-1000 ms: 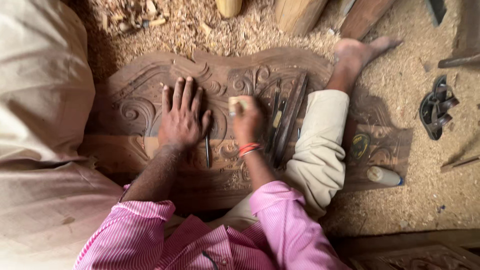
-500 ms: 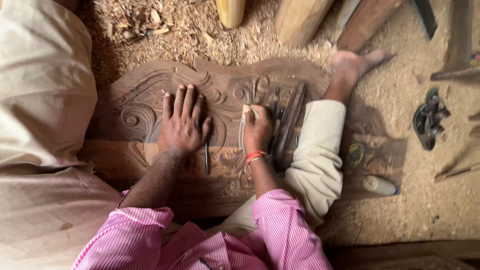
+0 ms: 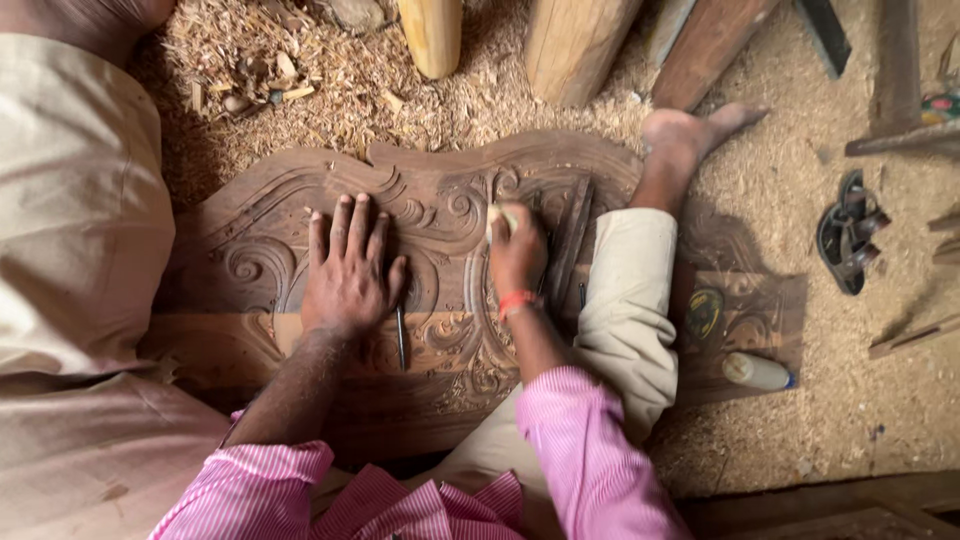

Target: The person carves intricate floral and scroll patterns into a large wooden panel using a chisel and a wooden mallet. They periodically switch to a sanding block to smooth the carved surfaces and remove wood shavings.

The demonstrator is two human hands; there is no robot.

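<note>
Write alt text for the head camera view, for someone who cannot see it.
A person seated on a shaving-strewn floor rubs a small pale piece, gripped in the right hand, over a dark carved wooden panel, the left hand pressed flat on it. Chisels lie beside the right hand.

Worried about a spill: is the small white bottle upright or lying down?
Lying down: the white bottle rests on its side on the carved panel.

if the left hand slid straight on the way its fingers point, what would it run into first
The left hand lies flat on the carved wooden panel, fingers pointing toward its scalloped top edge. Sliding on, it would cross raised scroll carving, then leave the panel onto the wood shavings. Nothing else seems to stand in that line.
</note>
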